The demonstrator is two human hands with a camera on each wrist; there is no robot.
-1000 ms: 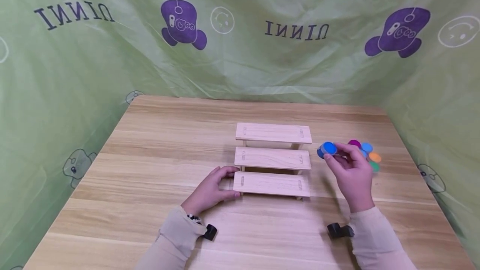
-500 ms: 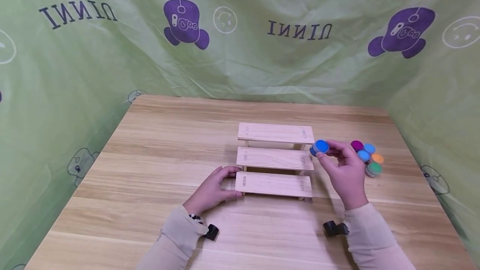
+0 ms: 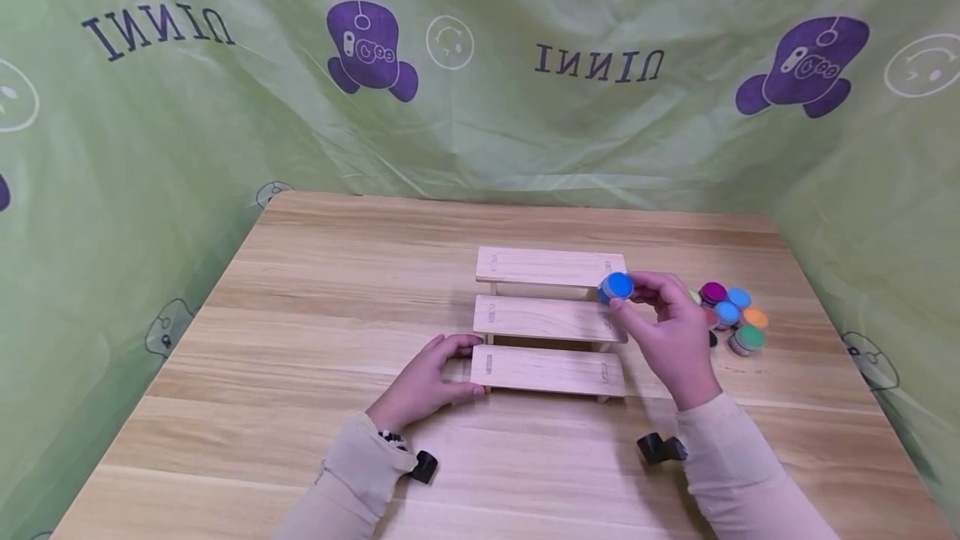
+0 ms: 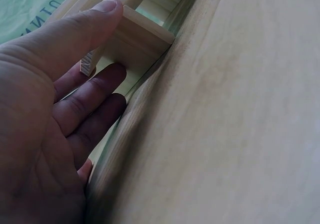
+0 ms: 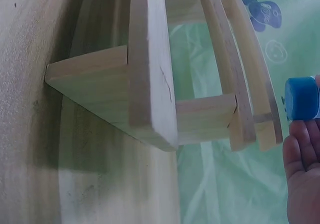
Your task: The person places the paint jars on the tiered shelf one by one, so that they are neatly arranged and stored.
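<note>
Within right hand (image 3: 671,338), 1 jar (image 3: 618,286)

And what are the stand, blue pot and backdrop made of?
Stand: apparently unpainted wood; pale grain shows, with little shine.
Blue pot: probably smooth plastic, judging by its even, saturated colour.
Backdrop: thin cloth or plastic sheeting; creases and a soft sheen leave it open.

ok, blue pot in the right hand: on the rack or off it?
Off. The right hand holds the blue pot; the right wrist view shows green cloth between pot and wooden rack.
</note>
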